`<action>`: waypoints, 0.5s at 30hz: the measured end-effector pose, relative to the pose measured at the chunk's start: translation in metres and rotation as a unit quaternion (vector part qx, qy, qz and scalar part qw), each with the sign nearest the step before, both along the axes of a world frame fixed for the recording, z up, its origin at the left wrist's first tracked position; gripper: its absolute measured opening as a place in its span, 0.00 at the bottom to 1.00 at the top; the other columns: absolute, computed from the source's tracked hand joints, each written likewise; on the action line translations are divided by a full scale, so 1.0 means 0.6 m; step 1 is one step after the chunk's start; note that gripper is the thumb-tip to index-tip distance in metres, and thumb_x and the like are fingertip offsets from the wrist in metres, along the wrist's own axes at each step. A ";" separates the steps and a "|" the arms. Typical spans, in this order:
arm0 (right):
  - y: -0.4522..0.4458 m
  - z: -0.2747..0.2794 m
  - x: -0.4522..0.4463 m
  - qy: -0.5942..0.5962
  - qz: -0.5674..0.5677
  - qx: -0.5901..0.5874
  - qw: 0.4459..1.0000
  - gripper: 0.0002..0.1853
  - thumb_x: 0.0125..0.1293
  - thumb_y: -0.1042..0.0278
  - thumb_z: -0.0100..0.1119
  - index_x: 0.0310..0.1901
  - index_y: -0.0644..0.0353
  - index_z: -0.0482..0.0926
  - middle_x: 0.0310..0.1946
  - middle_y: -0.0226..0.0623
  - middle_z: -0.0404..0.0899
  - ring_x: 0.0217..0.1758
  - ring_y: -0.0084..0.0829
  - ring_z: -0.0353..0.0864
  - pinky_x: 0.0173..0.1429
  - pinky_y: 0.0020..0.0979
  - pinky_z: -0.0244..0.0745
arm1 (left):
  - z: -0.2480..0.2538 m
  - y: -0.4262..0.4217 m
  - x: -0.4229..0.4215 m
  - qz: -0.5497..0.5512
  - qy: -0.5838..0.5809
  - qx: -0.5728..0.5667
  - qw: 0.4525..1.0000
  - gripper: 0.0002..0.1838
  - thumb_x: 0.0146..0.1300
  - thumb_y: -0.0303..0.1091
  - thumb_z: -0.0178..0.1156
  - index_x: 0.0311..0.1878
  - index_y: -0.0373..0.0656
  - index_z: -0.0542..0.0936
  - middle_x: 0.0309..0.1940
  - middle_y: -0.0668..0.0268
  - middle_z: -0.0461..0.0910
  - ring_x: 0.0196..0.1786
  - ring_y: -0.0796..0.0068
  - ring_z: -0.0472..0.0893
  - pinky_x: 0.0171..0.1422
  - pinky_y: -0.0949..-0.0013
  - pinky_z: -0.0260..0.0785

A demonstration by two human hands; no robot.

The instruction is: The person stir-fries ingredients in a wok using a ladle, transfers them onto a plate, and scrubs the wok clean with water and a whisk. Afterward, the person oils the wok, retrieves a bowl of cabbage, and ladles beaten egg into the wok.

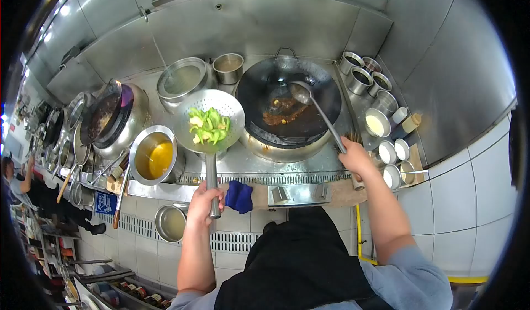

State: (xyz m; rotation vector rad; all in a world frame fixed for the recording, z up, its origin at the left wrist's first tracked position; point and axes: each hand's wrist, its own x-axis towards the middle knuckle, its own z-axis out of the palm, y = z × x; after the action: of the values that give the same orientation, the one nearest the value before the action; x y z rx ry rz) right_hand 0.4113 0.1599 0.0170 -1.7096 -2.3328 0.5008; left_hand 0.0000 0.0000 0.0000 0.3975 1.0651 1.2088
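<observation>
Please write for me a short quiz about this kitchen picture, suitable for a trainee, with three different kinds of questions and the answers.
1. Multiple choice. The strainer contains: A) noodles; B) green vegetable pieces; C) eggs.
2. True or false: the right hand holds the ladle by its handle.
3. Fill in: in the picture, the blue cloth is to the ____ of the strainer's handle.

Key: 1 B; 2 true; 3 right.

The strainer [227, 104] and ladle [301, 93] are smooth, silvery metal; the wok [319, 86] dark metal, glossy inside; the rag [239, 196] matt cloth; the surface [234, 165] shiny metal.
</observation>
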 end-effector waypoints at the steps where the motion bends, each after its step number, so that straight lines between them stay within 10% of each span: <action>1: -0.006 0.033 -0.035 0.055 -0.074 -0.074 0.993 0.29 0.56 0.73 0.53 0.62 0.58 0.66 0.40 0.43 0.78 0.34 0.41 0.80 0.38 0.34 0.75 | 0.007 0.011 0.005 -0.010 0.091 -0.003 0.996 0.21 0.52 0.26 0.57 0.51 0.36 0.67 0.23 0.61 0.73 0.17 0.71 0.73 0.21 0.71 0.66; 2: -0.005 0.045 -0.062 0.109 -0.145 -0.146 0.972 0.23 0.55 0.74 0.52 0.56 0.66 0.70 0.27 0.38 0.78 0.19 0.36 0.78 0.21 0.33 0.73 | 0.013 0.028 0.010 -0.018 0.181 -0.005 0.983 0.21 0.53 0.24 0.55 0.52 0.36 0.68 0.22 0.62 0.72 0.16 0.71 0.72 0.19 0.69 0.64; 5: -0.021 0.042 -0.104 0.341 -0.144 -0.231 0.900 0.18 0.55 0.76 0.50 0.50 0.69 0.72 0.20 0.33 0.71 0.13 0.29 0.70 0.17 0.30 0.67 | 0.051 0.090 0.043 -0.055 0.364 0.018 0.930 0.22 0.52 0.25 0.55 0.53 0.32 0.68 0.22 0.61 0.73 0.17 0.70 0.73 0.20 0.68 0.66; 9: -0.026 0.046 -0.131 0.372 -0.104 -0.244 0.890 0.16 0.55 0.76 0.50 0.47 0.67 0.73 0.19 0.33 0.70 0.13 0.26 0.68 0.18 0.30 0.66 | -0.019 0.204 0.074 -0.060 0.543 0.086 0.833 0.28 0.51 0.27 0.56 0.57 0.28 0.66 0.27 0.52 0.77 0.19 0.65 0.78 0.24 0.65 0.70; 13: -0.031 0.065 -0.079 0.154 -0.132 -0.063 0.977 0.21 0.55 0.71 0.52 0.52 0.67 0.72 0.33 0.52 0.80 0.34 0.47 0.81 0.40 0.40 0.75 | -0.010 0.198 0.067 -0.026 0.645 0.129 0.753 0.27 0.51 0.28 0.56 0.55 0.27 0.68 0.31 0.46 0.79 0.21 0.63 0.80 0.27 0.64 0.72; 14: -0.025 0.052 -0.055 0.113 -0.147 -0.073 0.980 0.26 0.55 0.68 0.54 0.57 0.65 0.69 0.42 0.56 0.79 0.48 0.51 0.78 0.52 0.42 0.73 | 0.047 0.172 0.076 -0.048 0.595 0.046 0.801 0.28 0.51 0.32 0.57 0.56 0.29 0.68 0.45 0.38 0.76 0.55 0.43 0.74 0.59 0.56 0.66; 15: -0.021 0.036 -0.045 0.115 -0.145 -0.073 0.980 0.26 0.55 0.68 0.54 0.57 0.65 0.69 0.42 0.56 0.79 0.48 0.51 0.78 0.52 0.42 0.73 | 0.035 0.167 0.063 -0.046 0.597 0.044 0.800 0.28 0.51 0.32 0.57 0.56 0.29 0.68 0.45 0.38 0.76 0.55 0.43 0.74 0.59 0.56 0.66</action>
State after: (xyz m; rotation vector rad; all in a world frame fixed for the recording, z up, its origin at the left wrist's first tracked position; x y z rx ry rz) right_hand 0.3845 0.1470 0.0386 -1.9001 -1.8892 0.7814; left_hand 0.0379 0.1001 0.0207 1.3812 2.0158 0.8461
